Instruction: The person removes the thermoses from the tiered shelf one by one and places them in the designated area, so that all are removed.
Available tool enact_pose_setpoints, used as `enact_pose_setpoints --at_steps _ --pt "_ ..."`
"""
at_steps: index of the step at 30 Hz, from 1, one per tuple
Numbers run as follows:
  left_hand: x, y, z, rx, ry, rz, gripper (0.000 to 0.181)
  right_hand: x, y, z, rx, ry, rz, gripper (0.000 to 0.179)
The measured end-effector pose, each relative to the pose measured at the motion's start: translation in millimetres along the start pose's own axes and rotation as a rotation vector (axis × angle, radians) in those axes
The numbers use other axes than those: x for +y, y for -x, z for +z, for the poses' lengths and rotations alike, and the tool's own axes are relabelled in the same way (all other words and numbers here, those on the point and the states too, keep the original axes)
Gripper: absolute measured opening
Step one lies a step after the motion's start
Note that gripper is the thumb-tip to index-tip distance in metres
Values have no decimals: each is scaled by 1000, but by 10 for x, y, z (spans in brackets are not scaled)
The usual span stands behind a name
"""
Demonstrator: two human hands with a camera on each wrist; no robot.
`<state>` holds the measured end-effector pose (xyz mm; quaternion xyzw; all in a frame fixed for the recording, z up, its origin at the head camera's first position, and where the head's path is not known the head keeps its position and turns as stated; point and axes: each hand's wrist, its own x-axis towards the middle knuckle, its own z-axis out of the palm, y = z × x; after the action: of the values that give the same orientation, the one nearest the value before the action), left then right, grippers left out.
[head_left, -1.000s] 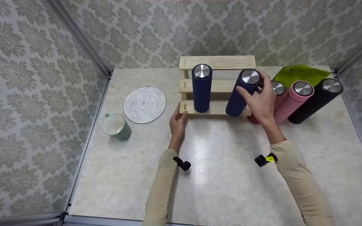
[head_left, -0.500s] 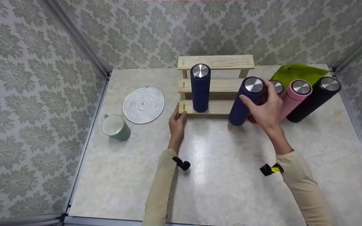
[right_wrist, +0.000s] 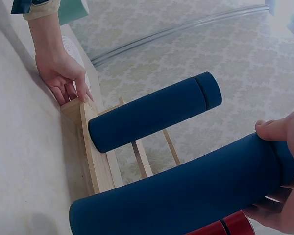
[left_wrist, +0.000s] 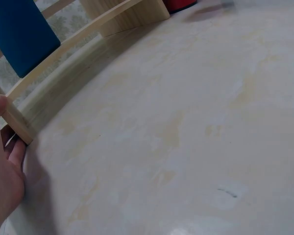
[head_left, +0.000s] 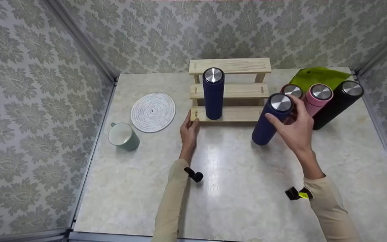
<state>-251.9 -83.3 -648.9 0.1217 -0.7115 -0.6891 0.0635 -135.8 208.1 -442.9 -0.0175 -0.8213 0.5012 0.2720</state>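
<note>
My right hand (head_left: 297, 132) grips a navy thermos flask (head_left: 266, 129) near its steel-topped lid, thumb on one side and fingers round the other. The flask leans a little, in front of the right end of a three-step wooden rack (head_left: 244, 115); its base appears close above the table. A second navy flask (head_left: 213, 101) stands upright on the lowest step, towards the left. At that step's left end my left hand (head_left: 188, 134) holds the rack's corner between thumb and fingers. The right wrist view shows this left hand (right_wrist: 59, 68) on the wood, beyond both flasks.
Right of the rack stand a red flask (head_left: 292, 90), partly hidden by my hand, a pink flask (head_left: 319, 95) and a black one (head_left: 339, 102). A green bag (head_left: 314, 75) lies behind them. At left are a round woven mat (head_left: 153, 112) and a green mug (head_left: 124, 137).
My right hand has carried the navy flask off the rack's lowest step, towards me and to the right. My left hand has stayed on the rack's corner, and the other flask has not moved.
</note>
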Motion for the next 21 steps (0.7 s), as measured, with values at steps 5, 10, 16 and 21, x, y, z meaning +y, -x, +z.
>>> enact_pose_setpoints --at_steps 5,10,16,21 --pt "3 1 -4 -7 8 -1 57 249 42 -100 0 5 30 71" --pt "-3 1 -12 -7 10 -1 58 351 90 -220 13 5 52 70" --pt "-3 7 -13 -10 25 4 58 444 112 -374 46 12 99 68" --pt "-3 24 -16 -21 58 11 56 532 109 -508 79 50 154 69"
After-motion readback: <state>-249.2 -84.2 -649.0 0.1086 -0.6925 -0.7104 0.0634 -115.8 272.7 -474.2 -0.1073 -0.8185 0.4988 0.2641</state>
